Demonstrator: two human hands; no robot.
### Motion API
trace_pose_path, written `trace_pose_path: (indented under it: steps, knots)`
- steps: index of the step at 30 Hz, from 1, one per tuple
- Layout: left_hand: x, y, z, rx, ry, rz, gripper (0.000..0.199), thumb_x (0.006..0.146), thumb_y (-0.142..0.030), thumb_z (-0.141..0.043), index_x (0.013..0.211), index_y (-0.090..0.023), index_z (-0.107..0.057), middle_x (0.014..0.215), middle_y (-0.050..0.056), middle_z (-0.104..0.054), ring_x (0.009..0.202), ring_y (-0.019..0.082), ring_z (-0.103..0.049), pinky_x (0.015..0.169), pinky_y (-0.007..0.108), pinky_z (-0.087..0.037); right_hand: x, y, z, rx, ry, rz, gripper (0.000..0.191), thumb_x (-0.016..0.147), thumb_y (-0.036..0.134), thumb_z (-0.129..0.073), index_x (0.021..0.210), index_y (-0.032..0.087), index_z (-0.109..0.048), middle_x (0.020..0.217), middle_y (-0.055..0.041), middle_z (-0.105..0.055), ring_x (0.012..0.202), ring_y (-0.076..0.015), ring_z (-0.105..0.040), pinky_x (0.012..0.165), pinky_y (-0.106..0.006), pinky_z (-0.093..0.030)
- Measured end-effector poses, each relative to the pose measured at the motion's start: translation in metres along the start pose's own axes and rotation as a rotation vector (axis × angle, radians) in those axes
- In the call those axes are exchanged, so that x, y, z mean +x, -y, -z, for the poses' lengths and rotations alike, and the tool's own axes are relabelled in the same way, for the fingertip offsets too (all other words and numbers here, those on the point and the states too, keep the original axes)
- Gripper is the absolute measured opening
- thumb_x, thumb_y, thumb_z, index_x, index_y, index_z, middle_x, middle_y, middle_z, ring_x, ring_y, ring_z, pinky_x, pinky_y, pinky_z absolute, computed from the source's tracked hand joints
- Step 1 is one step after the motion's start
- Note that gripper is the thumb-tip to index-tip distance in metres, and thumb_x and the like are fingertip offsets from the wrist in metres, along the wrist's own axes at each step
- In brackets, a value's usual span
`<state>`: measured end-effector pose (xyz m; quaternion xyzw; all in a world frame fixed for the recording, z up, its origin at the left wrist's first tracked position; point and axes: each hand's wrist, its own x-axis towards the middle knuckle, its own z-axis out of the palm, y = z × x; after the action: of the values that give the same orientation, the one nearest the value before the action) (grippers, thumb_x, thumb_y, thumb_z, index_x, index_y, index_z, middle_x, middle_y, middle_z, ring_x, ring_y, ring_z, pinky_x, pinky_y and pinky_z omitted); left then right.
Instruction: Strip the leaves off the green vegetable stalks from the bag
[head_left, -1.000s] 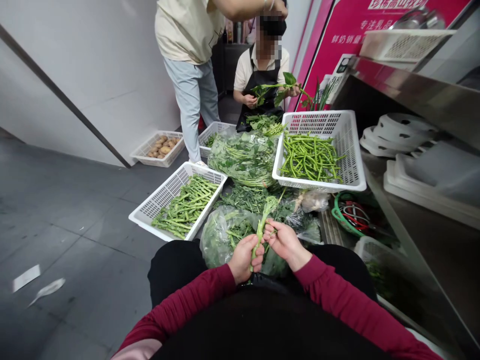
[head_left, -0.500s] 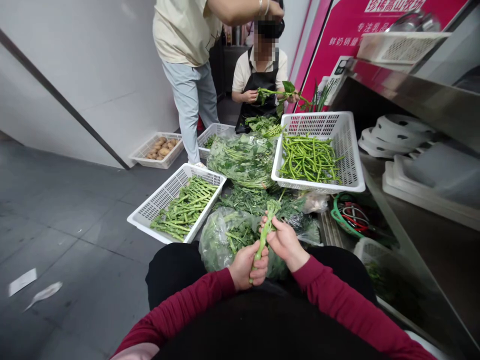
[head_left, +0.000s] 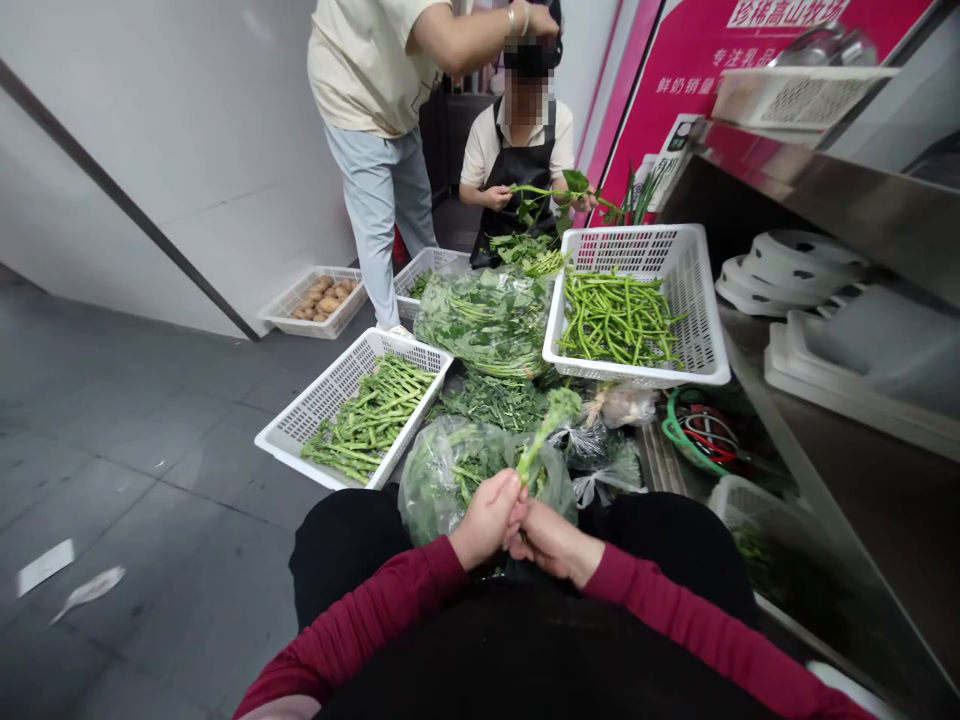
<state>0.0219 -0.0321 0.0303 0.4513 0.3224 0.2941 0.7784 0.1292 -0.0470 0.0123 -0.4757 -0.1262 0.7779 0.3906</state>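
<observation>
A green broccolini stalk [head_left: 541, 436] with a budded head leans up and to the right out of my hands. My left hand [head_left: 486, 518] is closed round its stem. Touching it, my right hand [head_left: 553, 540] is closed at the stalk's lower end, which the fingers hide. Just beyond my hands, between my knees, a clear plastic bag [head_left: 431, 480] holds more leafy green stalks. To the left, a white basket [head_left: 289, 432] contains trimmed green stalks.
A white basket [head_left: 694, 300] of green beans [head_left: 619, 318] stands right of a big bag of leafy greens [head_left: 480, 320]. A potato basket [head_left: 349, 322] is by the wall. One person [head_left: 517, 170] sits opposite holding greens; another [head_left: 375, 130] stands. Metal shelving [head_left: 825, 180] is at right.
My right hand has moved down from the stalk's head to its lower end, against my left hand. My left hand has shifted slightly up along the stem, and the head is now exposed.
</observation>
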Motion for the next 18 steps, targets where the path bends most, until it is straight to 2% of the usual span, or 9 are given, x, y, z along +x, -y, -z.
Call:
trace_pose_path:
  steps: [2, 4, 7, 9, 11, 13, 14, 18]
  knots:
    - [0.002, -0.002, -0.001, 0.002, -0.056, 0.003, 0.036, 0.078, -0.053, -0.041, 0.071, -0.018, -0.040, 0.042, -0.010, -0.033, 0.026, 0.002, -0.023, 0.024, 0.014, -0.019, 0.000, 0.003, 0.003, 0.068, -0.066, 0.096, 0.013, 0.066, 0.020, -0.058, 0.062, 0.016, -0.046, 0.050, 0.0026, -0.047, 0.041, -0.0061, -0.041, 0.036, -0.016, -0.028]
    - [0.002, -0.001, -0.001, -0.011, -0.093, 0.051, 0.037, 0.077, -0.055, -0.040, 0.072, -0.019, -0.039, 0.042, -0.010, -0.033, 0.025, 0.003, -0.024, 0.024, 0.014, -0.020, -0.003, 0.023, 0.008, 0.157, -0.118, 0.318, 0.014, 0.065, 0.019, -0.062, 0.068, 0.015, -0.049, 0.060, 0.0005, -0.052, 0.045, -0.0054, -0.042, 0.039, -0.016, -0.031]
    - [0.001, 0.005, 0.001, -0.030, -0.097, 0.089, 0.037, 0.077, -0.056, -0.039, 0.072, -0.019, -0.038, 0.043, -0.010, -0.034, 0.025, 0.003, -0.024, 0.023, 0.015, -0.021, -0.012, 0.056, 0.010, 0.210, -0.095, 0.593, 0.021, 0.063, 0.020, -0.068, 0.075, 0.016, -0.050, 0.069, 0.0004, -0.053, 0.049, -0.0049, -0.040, 0.042, -0.017, -0.032]
    - [0.000, 0.008, 0.002, -0.026, -0.088, 0.083, 0.037, 0.077, -0.056, -0.040, 0.072, -0.019, -0.038, 0.043, -0.010, -0.034, 0.025, 0.003, -0.024, 0.024, 0.014, -0.022, -0.016, 0.066, 0.005, 0.184, -0.064, 0.656, 0.021, 0.065, 0.022, -0.068, 0.074, 0.016, -0.050, 0.068, 0.0013, -0.050, 0.050, -0.0051, -0.039, 0.042, -0.017, -0.032]
    - [0.000, 0.010, 0.003, -0.017, -0.080, 0.073, 0.037, 0.077, -0.056, -0.040, 0.072, -0.019, -0.038, 0.043, -0.010, -0.034, 0.025, 0.003, -0.025, 0.024, 0.014, -0.022, -0.017, 0.066, -0.001, 0.183, -0.086, 0.705, 0.020, 0.068, 0.023, -0.068, 0.073, 0.017, -0.049, 0.064, 0.0024, -0.047, 0.050, -0.0053, -0.039, 0.042, -0.017, -0.032]
    - [-0.001, 0.011, 0.002, -0.026, -0.068, 0.065, 0.037, 0.077, -0.055, -0.041, 0.072, -0.019, -0.038, 0.044, -0.010, -0.034, 0.025, 0.003, -0.025, 0.024, 0.014, -0.022, -0.015, 0.060, -0.005, 0.247, -0.088, 0.712, 0.020, 0.068, 0.021, -0.068, 0.072, 0.017, -0.049, 0.062, 0.0032, -0.045, 0.049, -0.0050, -0.038, 0.042, -0.016, -0.032]
    - [-0.001, 0.011, 0.002, -0.044, -0.060, 0.062, 0.036, 0.077, -0.055, -0.040, 0.072, -0.019, -0.038, 0.044, -0.010, -0.034, 0.026, 0.003, -0.025, 0.024, 0.014, -0.022, -0.013, 0.057, -0.006, 0.296, -0.058, 0.671, 0.020, 0.067, 0.020, -0.068, 0.071, 0.017, -0.048, 0.061, 0.0035, -0.044, 0.049, -0.0045, -0.038, 0.042, -0.015, -0.032]
    - [-0.002, 0.009, 0.002, -0.129, -0.049, 0.032, 0.035, 0.079, -0.053, -0.038, 0.073, -0.019, -0.038, 0.044, -0.010, -0.035, 0.025, 0.003, -0.025, 0.024, 0.015, -0.024, -0.004, 0.038, -0.001, 0.419, 0.127, 0.367, 0.019, 0.066, 0.019, -0.068, 0.071, 0.015, -0.050, 0.062, 0.0033, -0.044, 0.046, -0.0023, -0.035, 0.040, -0.012, -0.032]
